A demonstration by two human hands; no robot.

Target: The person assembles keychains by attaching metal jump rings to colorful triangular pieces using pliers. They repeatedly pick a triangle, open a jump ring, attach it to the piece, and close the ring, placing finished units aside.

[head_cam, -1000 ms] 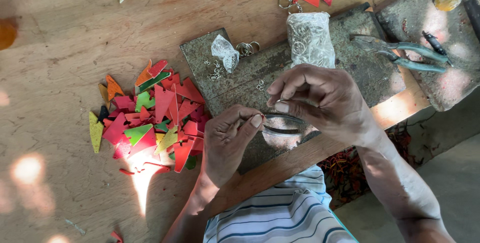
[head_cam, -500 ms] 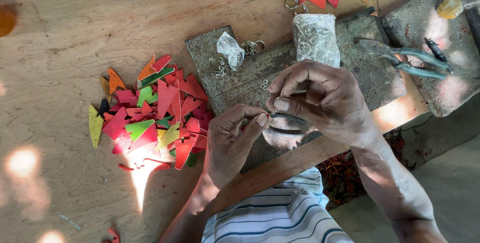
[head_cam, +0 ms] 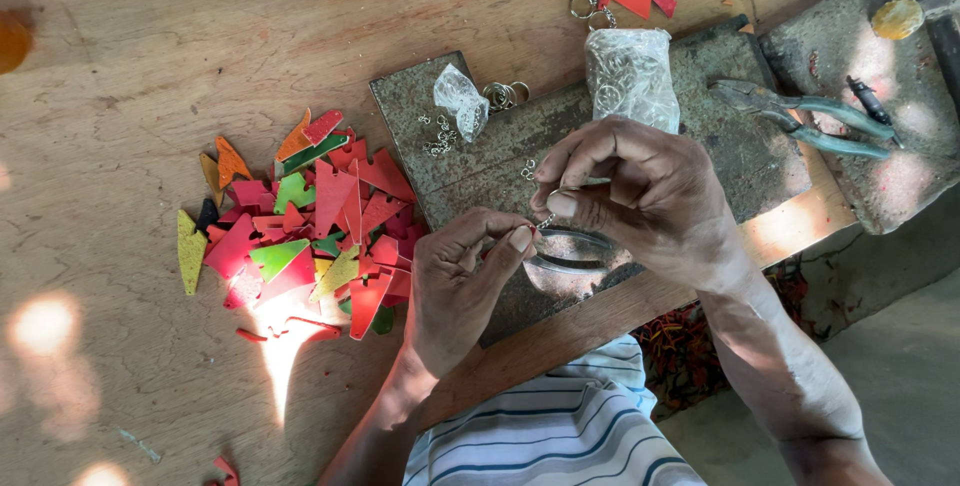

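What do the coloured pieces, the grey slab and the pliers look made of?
Coloured pieces: flat, matte, cleanly cut sheet, likely leather or stiff card; cannot tell which.
Grey slab: dull, pitted and stained, probably worn metal plate, possibly stone.
Pliers: dark metal jaws, with handles in a smooth teal coating, likely plastic.
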